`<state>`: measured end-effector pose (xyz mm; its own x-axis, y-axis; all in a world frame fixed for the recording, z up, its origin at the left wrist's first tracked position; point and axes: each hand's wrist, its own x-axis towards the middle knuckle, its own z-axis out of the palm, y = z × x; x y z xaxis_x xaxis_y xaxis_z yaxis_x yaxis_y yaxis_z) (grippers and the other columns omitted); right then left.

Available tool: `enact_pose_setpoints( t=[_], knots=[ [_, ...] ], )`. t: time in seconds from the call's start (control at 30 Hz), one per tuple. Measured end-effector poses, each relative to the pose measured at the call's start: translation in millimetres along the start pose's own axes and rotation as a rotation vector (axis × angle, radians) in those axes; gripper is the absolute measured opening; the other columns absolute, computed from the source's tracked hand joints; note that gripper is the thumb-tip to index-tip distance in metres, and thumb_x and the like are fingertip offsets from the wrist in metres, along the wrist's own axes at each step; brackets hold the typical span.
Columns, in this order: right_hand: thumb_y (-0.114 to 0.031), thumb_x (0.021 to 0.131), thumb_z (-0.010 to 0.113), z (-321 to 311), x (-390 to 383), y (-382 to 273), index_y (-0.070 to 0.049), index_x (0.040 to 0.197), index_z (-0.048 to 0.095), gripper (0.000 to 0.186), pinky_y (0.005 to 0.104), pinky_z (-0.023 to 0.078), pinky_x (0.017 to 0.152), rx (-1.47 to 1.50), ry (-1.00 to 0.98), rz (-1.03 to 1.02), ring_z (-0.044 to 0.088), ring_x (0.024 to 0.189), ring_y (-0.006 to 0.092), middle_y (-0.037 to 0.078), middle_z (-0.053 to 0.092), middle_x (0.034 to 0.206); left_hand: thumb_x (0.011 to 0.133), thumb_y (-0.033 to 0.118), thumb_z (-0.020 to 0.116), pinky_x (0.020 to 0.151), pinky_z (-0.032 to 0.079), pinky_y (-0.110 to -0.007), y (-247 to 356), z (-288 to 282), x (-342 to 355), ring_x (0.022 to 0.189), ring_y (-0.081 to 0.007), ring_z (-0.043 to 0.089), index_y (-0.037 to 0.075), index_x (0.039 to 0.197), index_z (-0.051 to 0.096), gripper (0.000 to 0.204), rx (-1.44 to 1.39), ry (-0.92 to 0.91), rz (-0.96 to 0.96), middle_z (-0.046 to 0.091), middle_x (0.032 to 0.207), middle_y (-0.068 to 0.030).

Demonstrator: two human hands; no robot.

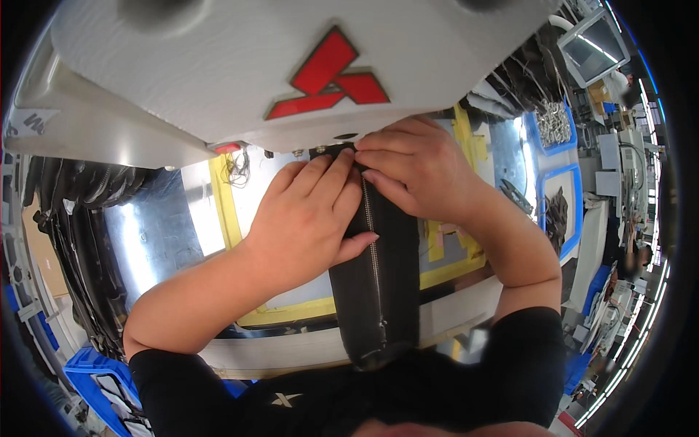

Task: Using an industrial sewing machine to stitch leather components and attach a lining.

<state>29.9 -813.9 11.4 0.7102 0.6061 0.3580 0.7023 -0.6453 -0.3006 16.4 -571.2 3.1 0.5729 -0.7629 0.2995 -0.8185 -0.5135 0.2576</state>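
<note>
A long black fabric piece [399, 269] with a metal zipper [376, 273] down its length runs from under the pale sewing machine head [226, 80] toward my body. My left hand [302, 222] lies flat on its left side, fingers stretched toward the machine and thumb beside the zipper teeth. On the other side, my right hand [426, 171] has its thumb and fingers drawn together on the fabric by the zipper's far end. The zipper slider [382, 328] sits near my chest. The machine head hides the needle area.
Yellow tape [291, 315] borders the work surface. Loose threads [237, 167] lie left of the machine. Black pieces [84, 255] hang in a stack at left. Blue-rimmed bins stand at right, one with metal parts [553, 124], another with dark material [557, 218]. A blue crate [91, 368] is at lower left.
</note>
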Motion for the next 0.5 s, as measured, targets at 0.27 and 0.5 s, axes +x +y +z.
enact_pose_setpoints(
  t=[0.27,0.5],
  knots=[
    [-0.011,0.083,0.08,1,-4,-1,-0.007,0.101,0.079,0.018,0.0407,0.06,0.082,0.021,-0.008,-0.013,0.074,0.093,0.0294,0.006,0.078,0.107,0.08,0.056,0.08,0.089,0.046,-0.041,-2,-6,2,0.107,-0.0281,0.06,0.002,0.128,0.066,0.073,0.07,-0.072,0.001,0.064,0.142,-0.013],
    [-0.023,0.095,0.071,-28,2,-6,-0.007,0.113,0.078,0.025,0.0428,0.06,0.087,0.05,-0.302,0.107,0.074,0.103,0.0305,0.007,0.077,0.125,0.08,0.055,0.081,0.087,0.046,-0.041,-2,-4,0,0.104,-0.0276,0.061,0.002,0.125,0.068,0.07,0.062,-0.03,0.006,0.066,0.139,-0.0128]
  ],
)
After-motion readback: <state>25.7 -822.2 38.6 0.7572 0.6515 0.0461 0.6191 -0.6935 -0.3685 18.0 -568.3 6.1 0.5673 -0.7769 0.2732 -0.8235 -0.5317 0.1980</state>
